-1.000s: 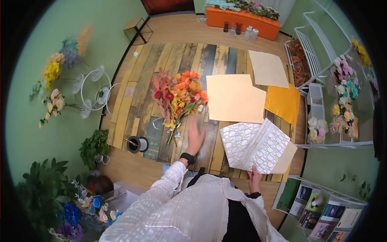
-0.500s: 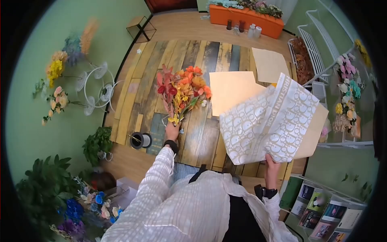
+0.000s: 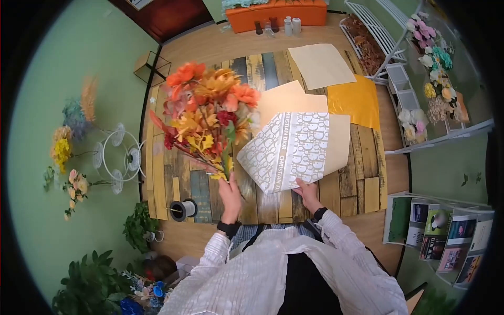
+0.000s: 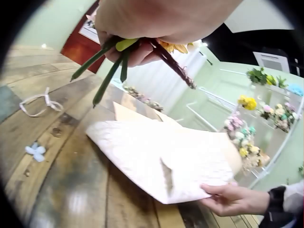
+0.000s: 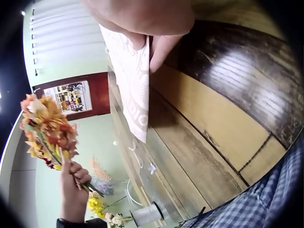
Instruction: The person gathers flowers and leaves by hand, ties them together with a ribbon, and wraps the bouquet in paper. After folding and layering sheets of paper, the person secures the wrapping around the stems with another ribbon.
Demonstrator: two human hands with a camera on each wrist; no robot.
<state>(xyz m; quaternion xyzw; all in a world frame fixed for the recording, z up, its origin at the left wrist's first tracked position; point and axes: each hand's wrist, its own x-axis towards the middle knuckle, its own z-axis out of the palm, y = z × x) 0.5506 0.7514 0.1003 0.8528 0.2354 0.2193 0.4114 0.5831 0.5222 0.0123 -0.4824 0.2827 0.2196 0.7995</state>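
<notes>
My left hand (image 3: 229,200) grips the stems of a bouquet (image 3: 205,113) of orange, red and yellow artificial flowers, lifted off the table. Cut green and brown stem ends (image 4: 108,80) stick out below the fist in the left wrist view. With thumb and fingers, my right hand (image 3: 308,195) pinches the lower edge of a folded sheet of white patterned wrapping paper (image 3: 294,149) that has a beige sheet (image 3: 338,142) with it. The paper is tilted up just right of the bouquet. In the right wrist view its edge (image 5: 133,90) runs between thumb and fingers.
On the wooden table (image 3: 257,207) lie a peach sheet (image 3: 278,97), a cream sheet (image 3: 323,65) and a golden-yellow sheet (image 3: 357,100). A ribbon spool (image 3: 184,210) stands at the near left. A tied ribbon (image 4: 42,103) and a small pale flower (image 4: 35,151) lie nearby.
The left hand reached the bouquet on the table, took its stems and raised it. The right hand lifted the patterned paper and brought it left, close to the bouquet.
</notes>
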